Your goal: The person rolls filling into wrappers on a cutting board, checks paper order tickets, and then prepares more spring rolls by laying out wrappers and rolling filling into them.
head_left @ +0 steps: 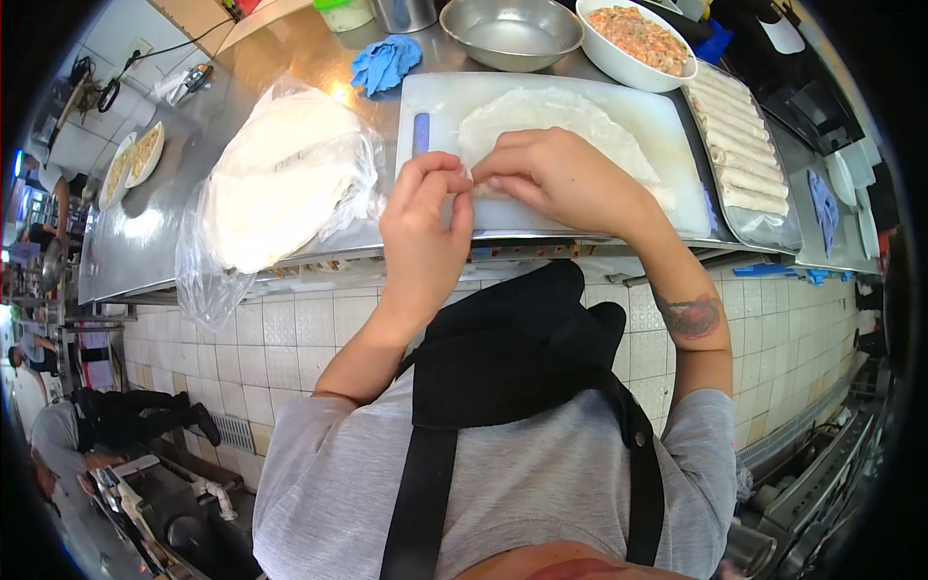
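Observation:
A thin, pale dough wrapper [546, 108] lies spread on a white cutting board [677, 121] in front of me. Over the wrapper's left end, my right hand [570, 184] is closed in a pinch, thumb against fingertips. My left hand [422, 217] meets it from the left, its fingers also curled into a pinch. Whatever sits between the fingertips is too small and covered to name. Left of the board, a stack of folded wrappers [280, 184] rests in a clear plastic bag [208, 280].
Behind the board are a crumpled blue cloth or glove [385, 64], a metal bowl [512, 37] and a white bowl [662, 81] of chopped filling. A tray [768, 232] of rolled wrappers stands right. Two white dishes [145, 159] sit far left on the steel table [126, 242]. Other people are at left.

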Available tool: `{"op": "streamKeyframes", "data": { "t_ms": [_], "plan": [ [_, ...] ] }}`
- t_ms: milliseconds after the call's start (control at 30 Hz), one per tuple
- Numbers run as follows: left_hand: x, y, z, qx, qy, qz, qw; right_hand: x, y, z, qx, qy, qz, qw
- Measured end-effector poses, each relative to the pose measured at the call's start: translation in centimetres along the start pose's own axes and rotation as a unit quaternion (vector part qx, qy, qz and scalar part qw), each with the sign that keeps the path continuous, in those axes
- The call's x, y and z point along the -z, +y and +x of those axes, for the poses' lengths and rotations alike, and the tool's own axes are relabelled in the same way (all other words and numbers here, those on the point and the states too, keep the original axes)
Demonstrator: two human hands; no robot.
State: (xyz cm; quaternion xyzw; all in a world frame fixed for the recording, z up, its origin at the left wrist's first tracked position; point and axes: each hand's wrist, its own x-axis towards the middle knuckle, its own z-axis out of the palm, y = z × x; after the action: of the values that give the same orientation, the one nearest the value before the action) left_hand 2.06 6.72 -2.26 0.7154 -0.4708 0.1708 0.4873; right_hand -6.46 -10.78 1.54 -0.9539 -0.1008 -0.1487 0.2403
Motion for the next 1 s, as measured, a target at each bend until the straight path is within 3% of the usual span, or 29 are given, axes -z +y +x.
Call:
{"op": "streamKeyframes", "data": {
  "t_ms": [100,300,533,633,733,933,1000],
  "plan": [
    [-0.8,0.2,-0.2,-0.005,0.02,-0.019,1.0,0.7,-0.8,0.2,-0.085,-0.011,0.015,0.996],
    [-1.7,-0.9,-0.6,0.023,0.02,-0.116,0.993,0.1,-0.1,0.1,-0.003,0.033,0.02,0.999],
    [-0.9,-1.2,-0.2,0.046,0.04,-0.114,0.992,0.0,0.1,-0.5,0.0,0.012,-0.001,1.0],
    [0.4,-1.7,0.0,0.0,0.011,0.018,1.0,-0.4,0.3,-0.7,0.01,0.029,-0.01,0.999],
    [0.3,-2.3,-0.5,-0.015,-0.067,-0.04,0.997,-0.4,0.2,-0.9,0.016,0.035,-0.015,0.999],
    [1.0,-2.8,0.3,-0.105,-0.126,-0.024,0.986,-0.4,-0.4,-1.6,0.017,0.07,-0.043,0.996],
    [1.4,-2.8,0.7,-0.1,-0.153,-0.023,0.983,0.1,-1.4,-3.2,-0.013,0.176,-0.067,0.982]
  ]
}}
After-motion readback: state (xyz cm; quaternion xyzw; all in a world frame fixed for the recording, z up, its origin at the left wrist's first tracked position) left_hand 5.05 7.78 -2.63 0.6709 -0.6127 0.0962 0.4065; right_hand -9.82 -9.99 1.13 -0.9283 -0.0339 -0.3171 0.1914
